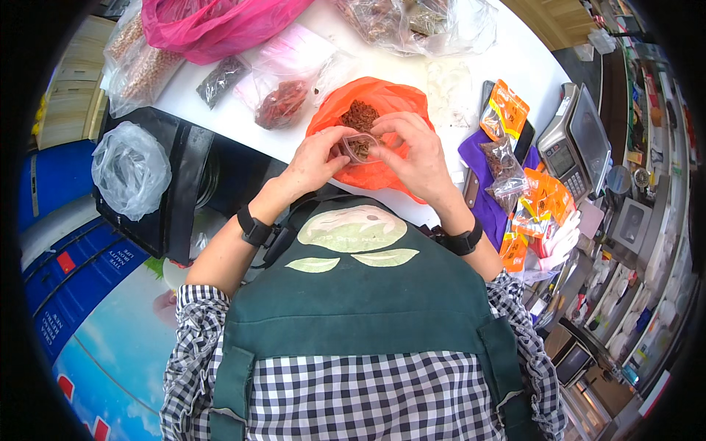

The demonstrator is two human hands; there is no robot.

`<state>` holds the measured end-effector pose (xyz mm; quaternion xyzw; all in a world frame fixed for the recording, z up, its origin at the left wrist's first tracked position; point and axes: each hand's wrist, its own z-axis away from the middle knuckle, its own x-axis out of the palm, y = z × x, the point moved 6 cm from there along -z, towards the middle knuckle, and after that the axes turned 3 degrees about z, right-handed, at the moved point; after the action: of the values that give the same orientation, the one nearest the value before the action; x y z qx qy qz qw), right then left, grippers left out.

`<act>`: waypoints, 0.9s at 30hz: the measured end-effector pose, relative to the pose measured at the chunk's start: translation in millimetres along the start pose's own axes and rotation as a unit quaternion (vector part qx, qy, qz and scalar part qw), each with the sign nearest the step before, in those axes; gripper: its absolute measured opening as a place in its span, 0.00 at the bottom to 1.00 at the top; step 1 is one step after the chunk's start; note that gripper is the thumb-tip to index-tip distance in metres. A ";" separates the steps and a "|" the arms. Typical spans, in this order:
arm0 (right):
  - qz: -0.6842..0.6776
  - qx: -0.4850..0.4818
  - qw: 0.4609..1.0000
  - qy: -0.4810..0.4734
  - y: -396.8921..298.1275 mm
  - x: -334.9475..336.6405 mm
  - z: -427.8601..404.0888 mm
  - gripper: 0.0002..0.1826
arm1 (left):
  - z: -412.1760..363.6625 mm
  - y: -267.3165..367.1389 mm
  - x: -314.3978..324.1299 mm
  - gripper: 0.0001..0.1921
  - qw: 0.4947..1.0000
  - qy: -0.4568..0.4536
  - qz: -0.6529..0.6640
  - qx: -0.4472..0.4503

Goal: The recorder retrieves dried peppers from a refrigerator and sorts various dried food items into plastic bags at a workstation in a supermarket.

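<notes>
My left hand (317, 160) grips the left edge of a small clear zip bag (361, 148) whose mouth is spread open. Brown dried pieces lie inside it. My right hand (411, 151) is at the bag's right side, thumb and fingers around its rim. Both hands are over an orange-red plastic bag (405, 93), which stands open on the white table and holds reddish-brown dried bits (359, 114). Left of it lies a clear bag of dark red dried pieces (282, 105), with a small bag of dark seeds (222, 80) farther left.
A pink plastic bag (220, 27) and bags of pale beans (146, 77) stand at the back left. On the right are a purple cloth (485, 187), orange printed packets (504, 110), a filled zip bag (501, 160) and a digital scale (565, 160). A bag-lined bin (131, 168) stands left, below the table.
</notes>
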<state>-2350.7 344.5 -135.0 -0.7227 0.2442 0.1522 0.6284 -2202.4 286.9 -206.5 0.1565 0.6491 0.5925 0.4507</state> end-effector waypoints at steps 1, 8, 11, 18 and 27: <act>0.039 -0.036 0.999 0.006 -6.3 -6.3 -0.1 0.10 | 0.9 -0.9 -1.3 0.23 1.000 0.013 0.009 -0.001; 0.091 0.032 0.992 -0.083 50.0 32.1 22.7 0.09 | -7.9 -8.3 -12.6 0.07 0.985 0.120 -0.097 0.079; -0.149 0.169 0.974 0.000 54.5 18.5 10.4 0.05 | -11.2 -20.2 -18.1 0.06 0.987 0.112 0.105 0.045; -0.286 0.140 0.942 0.107 34.8 3.2 -21.4 0.05 | -9.2 12.5 -17.1 0.19 0.884 0.008 0.461 -0.082; -0.259 0.132 0.949 0.121 14.3 2.7 -30.2 0.06 | 4.7 18.5 -32.1 0.29 0.889 -0.049 0.450 -0.068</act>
<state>-2358.9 313.1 -143.4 -0.6844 0.1406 -0.1377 0.7020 -2187.4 270.8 -176.4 0.4300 0.4441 0.7660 0.1762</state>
